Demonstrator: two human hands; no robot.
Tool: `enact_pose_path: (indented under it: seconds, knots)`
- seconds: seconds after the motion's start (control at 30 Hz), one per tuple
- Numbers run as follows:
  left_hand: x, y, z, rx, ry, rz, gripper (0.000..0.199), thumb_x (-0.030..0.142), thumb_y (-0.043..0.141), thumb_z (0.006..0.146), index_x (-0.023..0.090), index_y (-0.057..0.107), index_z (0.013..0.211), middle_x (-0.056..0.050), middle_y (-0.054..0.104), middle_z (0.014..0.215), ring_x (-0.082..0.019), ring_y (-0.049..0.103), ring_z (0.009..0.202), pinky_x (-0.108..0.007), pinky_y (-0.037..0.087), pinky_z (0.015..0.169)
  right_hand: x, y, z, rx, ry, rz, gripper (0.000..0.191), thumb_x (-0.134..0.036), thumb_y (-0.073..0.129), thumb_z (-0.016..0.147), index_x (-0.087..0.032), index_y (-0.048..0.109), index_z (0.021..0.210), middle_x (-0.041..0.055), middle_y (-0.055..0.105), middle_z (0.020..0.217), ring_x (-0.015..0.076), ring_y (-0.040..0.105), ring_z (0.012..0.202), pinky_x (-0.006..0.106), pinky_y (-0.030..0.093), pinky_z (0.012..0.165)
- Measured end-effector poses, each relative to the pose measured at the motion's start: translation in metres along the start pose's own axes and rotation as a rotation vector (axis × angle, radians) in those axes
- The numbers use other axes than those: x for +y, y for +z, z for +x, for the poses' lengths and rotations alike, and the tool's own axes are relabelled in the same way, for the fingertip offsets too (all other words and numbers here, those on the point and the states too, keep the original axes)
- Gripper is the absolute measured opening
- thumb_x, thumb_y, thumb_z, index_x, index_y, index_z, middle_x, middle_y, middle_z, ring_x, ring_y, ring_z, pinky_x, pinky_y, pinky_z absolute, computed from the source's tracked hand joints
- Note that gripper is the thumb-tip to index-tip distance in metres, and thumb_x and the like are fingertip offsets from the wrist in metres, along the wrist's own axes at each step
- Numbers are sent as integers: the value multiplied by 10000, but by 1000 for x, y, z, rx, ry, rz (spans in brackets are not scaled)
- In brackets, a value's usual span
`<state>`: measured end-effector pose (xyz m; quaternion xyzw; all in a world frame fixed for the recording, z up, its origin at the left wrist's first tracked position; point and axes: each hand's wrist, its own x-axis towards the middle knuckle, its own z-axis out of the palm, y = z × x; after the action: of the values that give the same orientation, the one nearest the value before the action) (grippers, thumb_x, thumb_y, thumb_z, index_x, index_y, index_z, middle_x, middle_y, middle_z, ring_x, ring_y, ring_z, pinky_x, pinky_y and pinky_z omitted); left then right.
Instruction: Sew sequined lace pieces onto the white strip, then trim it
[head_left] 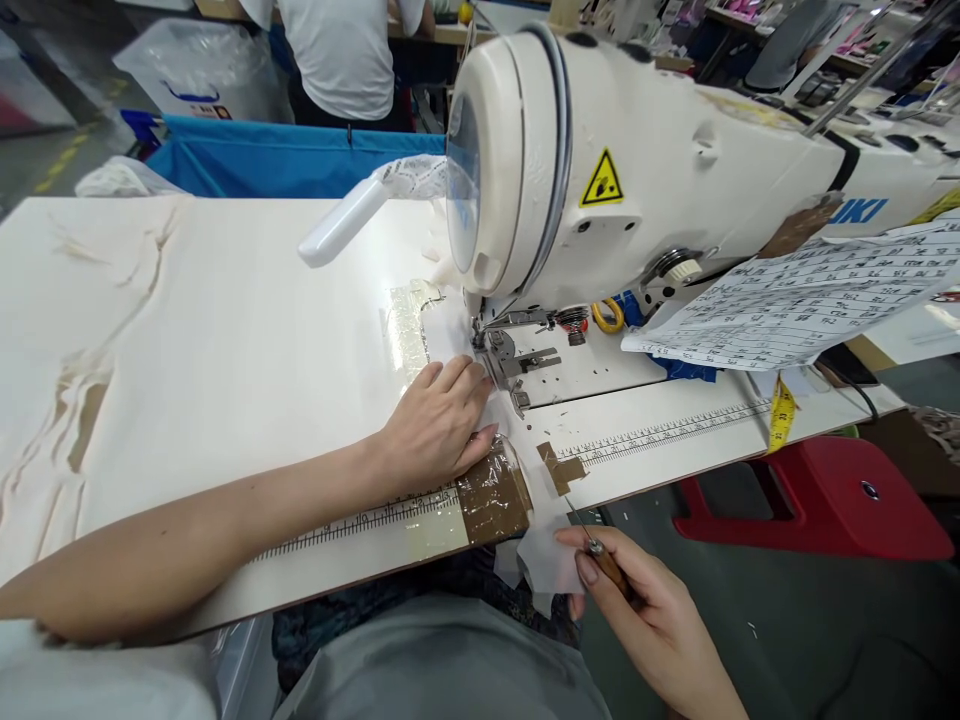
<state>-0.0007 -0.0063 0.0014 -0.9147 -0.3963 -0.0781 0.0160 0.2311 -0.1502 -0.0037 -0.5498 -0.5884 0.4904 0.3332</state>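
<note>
My left hand lies flat on white fabric just in front of the needle area of a white sewing machine. Its fingers rest close together, pointing toward the presser foot. Below the table's front edge, my right hand is closed around an awl with a wooden handle and a thin metal tip pointing up and left. Thin white fabric hangs over the edge, beside the fingertips of my right hand.
Pale fabric pieces lie on the table's left. A printed paper sheet and yellow tape measure hang at the right. A red stool stands below. Behind are a blue cloth bin and a person.
</note>
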Motion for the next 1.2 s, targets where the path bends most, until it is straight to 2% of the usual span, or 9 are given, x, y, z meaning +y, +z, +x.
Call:
enact_pose_path:
  seconds: [0.2, 0.33, 0.4, 0.5, 0.6, 0.7, 0.87, 1.07, 1.2]
  knots:
    - [0, 3, 1, 42, -1, 0, 443, 355, 390, 979, 35, 554, 1237, -204, 563, 1281, -333, 453, 1251, -450, 412, 1002, 4, 2, 9, -18, -26, 0, 247, -293, 490, 1001, -234, 643, 1186, -18, 668, 650, 134, 640, 597, 216, 496, 597]
    - [-1, 1, 3, 39, -4, 39, 390, 278, 399, 970, 28, 569, 1217, -202, 578, 1234, -324, 482, 1178, -438, 423, 963, 0, 8, 13, -39, 59, 83, 262, -338, 503, 998, -223, 626, 1198, -18, 673, 632, 141, 646, 601, 235, 489, 620]
    - [-2, -1, 5, 21, -15, 72, 361, 228, 393, 969, 28, 582, 1203, -192, 597, 1172, -307, 507, 1092, -422, 433, 915, -2, 14, 16, -42, 140, 218, 274, -370, 518, 992, -217, 613, 1199, -19, 675, 627, 145, 659, 604, 248, 494, 642]
    - [-5, -1, 8, 15, -36, 118, 348, 159, 370, 970, 36, 587, 1212, -176, 617, 1108, -283, 513, 1012, -400, 431, 873, -7, 29, 19, -31, 269, 543, 297, -407, 585, 956, -218, 597, 1184, -8, 708, 701, 145, 686, 592, 254, 511, 625]
    - [-9, 1, 10, 34, -39, 133, 364, 100, 349, 961, 40, 587, 1230, -173, 628, 1117, -277, 511, 1019, -389, 422, 871, -12, 43, 20, 12, 367, 839, 330, -406, 696, 877, -201, 616, 1122, 5, 724, 745, 133, 679, 540, 232, 506, 543]
    - [-12, 2, 9, 46, -28, 129, 364, 107, 370, 953, 31, 594, 1229, -177, 633, 1133, -291, 508, 1058, -399, 418, 888, -17, 49, 20, 26, 436, 988, 342, -379, 771, 813, -189, 647, 1068, 4, 719, 722, 124, 671, 526, 225, 523, 537]
    - [-13, 2, 6, 67, -3, 126, 388, 178, 403, 949, 18, 575, 1258, -197, 610, 1204, -320, 481, 1148, -437, 412, 941, -24, 49, 22, -15, 465, 1082, 303, -367, 799, 778, -214, 704, 1022, 6, 715, 714, 113, 652, 507, 223, 541, 529]
    - [-16, 3, 7, 82, -9, 143, 378, 218, 370, 971, 54, 599, 1223, -173, 622, 1143, -305, 507, 1076, -433, 420, 897, -26, 55, 29, -117, 518, 1154, 335, -394, 820, 728, -228, 741, 1008, -26, 659, 670, 75, 554, 420, 203, 492, 426]
    - [-18, 4, 8, 64, 9, 138, 393, 222, 376, 975, 43, 586, 1255, -165, 621, 1148, -298, 505, 1070, -431, 410, 917, -16, 49, 17, -64, 487, 941, 342, -437, 767, 800, -209, 693, 1044, 13, 706, 739, 125, 651, 513, 248, 536, 526]
